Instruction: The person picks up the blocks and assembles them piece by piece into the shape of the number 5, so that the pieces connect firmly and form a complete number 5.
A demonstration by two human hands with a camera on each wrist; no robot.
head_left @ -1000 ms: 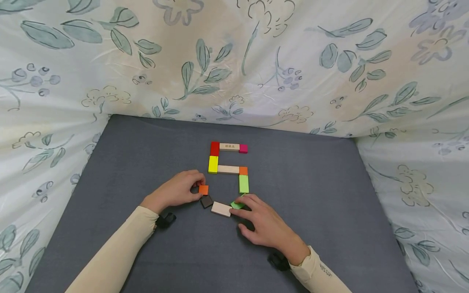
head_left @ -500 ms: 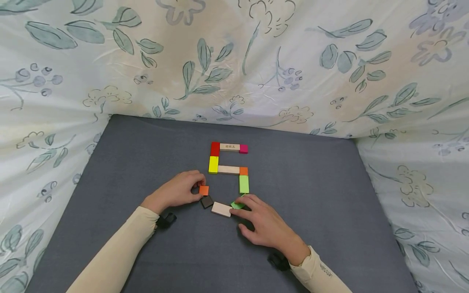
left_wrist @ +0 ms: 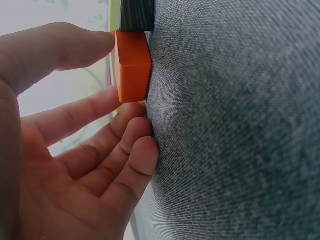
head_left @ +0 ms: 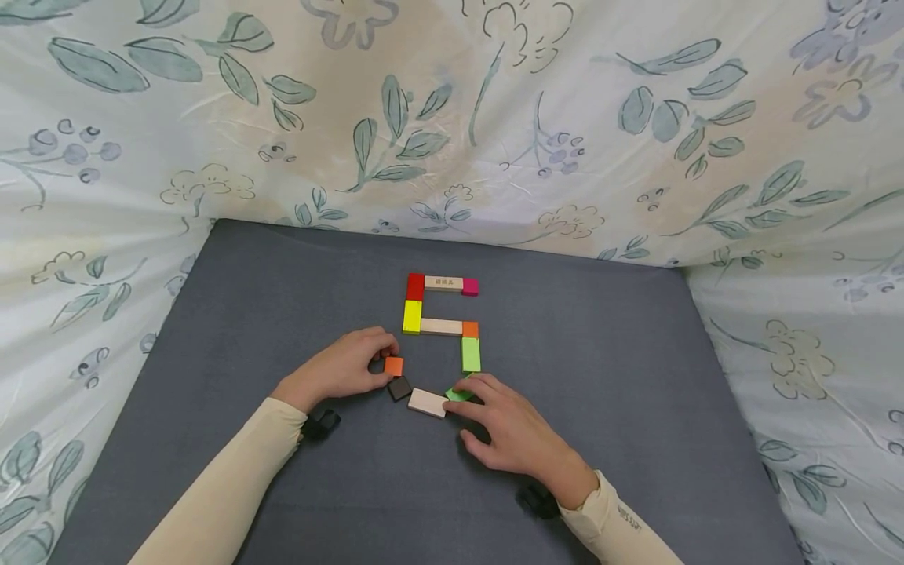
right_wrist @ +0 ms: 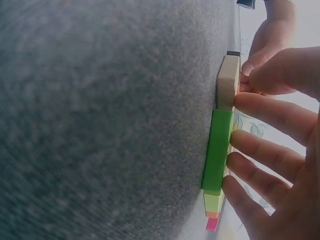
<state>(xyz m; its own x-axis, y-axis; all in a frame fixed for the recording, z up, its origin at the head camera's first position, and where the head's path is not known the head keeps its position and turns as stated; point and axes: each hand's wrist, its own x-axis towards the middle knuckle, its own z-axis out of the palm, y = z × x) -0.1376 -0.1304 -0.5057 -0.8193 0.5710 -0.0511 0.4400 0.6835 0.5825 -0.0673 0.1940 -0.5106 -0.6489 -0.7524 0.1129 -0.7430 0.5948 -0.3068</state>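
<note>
My left hand (head_left: 344, 363) pinches a small orange block (head_left: 394, 366) between thumb and index finger, the other fingers loosely bent beside it. Touching the orange block is a dark, wood-grained block (left_wrist: 137, 15). A pale wooden block (head_left: 427, 402) lies between the dark block and a green block (right_wrist: 218, 150). With its fingers spread and fairly straight, my right hand (head_left: 512, 431) rests fingertips on the green block and on the near end of the pale one. Its thumb stays off the blocks. In the head view the right fingers partly cover the green block.
Beyond the hands, more blocks join in a line: light green (head_left: 470, 355), orange (head_left: 469, 329), pale wood (head_left: 441, 326), yellow (head_left: 412, 317), red (head_left: 415, 286), lettered wood (head_left: 443, 283) and magenta (head_left: 470, 287). A flowered cloth (head_left: 452, 118) rises behind the grey tabletop (head_left: 600, 353).
</note>
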